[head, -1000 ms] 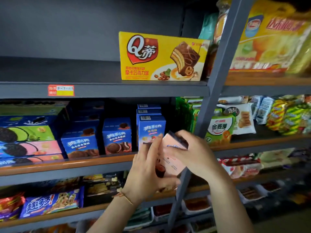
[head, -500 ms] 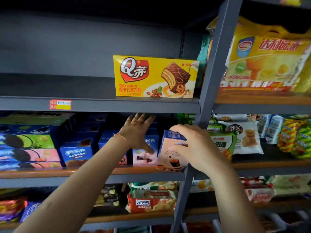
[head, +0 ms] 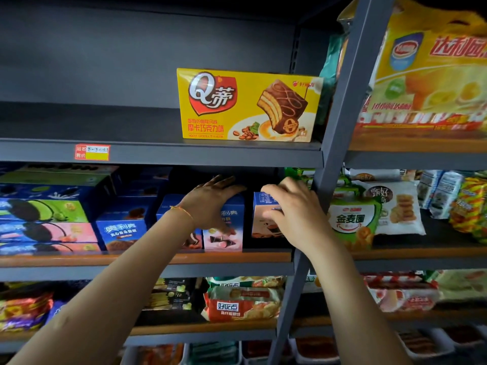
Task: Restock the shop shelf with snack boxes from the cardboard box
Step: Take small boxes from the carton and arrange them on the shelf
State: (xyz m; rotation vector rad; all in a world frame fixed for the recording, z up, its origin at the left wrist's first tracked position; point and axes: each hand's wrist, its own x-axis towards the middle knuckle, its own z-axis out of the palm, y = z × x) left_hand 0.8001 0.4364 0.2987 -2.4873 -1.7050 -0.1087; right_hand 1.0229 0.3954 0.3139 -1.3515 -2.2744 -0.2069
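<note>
The snack box [head: 264, 219] — a small upright carton, blue at the top with a pinkish-tan front showing what looks like a drink or dessert — stands on the middle shelf [head: 147, 260], at the right end of the row and just beside the grey upright post [head: 340, 143]. The right hand [head: 292, 209] curls round it, fingers over the top edge, thumb on the front face. The left hand [head: 213, 204] lies flat with fingers spread on the neighbouring blue-and-pink carton [head: 224, 233], steadying it. A dark gap separates the two cartons. I'd say the placing step is under way; next the box wants sliding back and squaring with the row. Above, a yellow cake box [head: 247, 106] sits alone on the upper shelf.
</note>
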